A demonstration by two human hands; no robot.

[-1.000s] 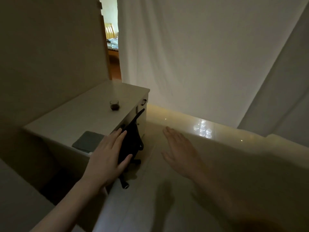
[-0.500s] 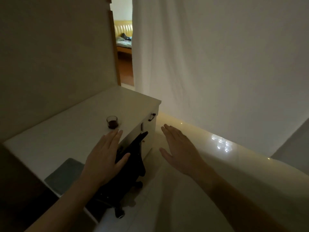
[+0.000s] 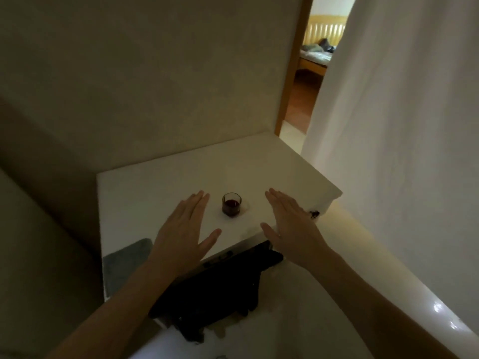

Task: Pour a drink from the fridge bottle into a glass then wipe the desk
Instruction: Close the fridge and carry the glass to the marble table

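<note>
A small glass [image 3: 231, 207] holding dark red drink stands upright near the front of the white desk [image 3: 160, 185]. A grey cloth [image 3: 124, 263] lies flat at the desk's near left corner. My left hand [image 3: 182, 233] is held over the desk just left of the glass, fingers straight and together, holding nothing. Right of the glass, above the desk's front edge, my right hand [image 3: 291, 224] is flat too, with nothing in it. Neither hand touches the glass. No bottle is in view.
A black chair [image 3: 220, 288] is pushed under the desk's front edge, below my hands. The wall runs behind and left of the desk. A white curtain [image 3: 394, 112] hangs on the right, with a doorway [image 3: 308, 73] to a bedroom behind it. Pale glossy floor lies at lower right.
My view has swung left and closer to the desk. Both hands have moved forward over the desktop, now flanking the glass; the left hand has come off the chair back.
</note>
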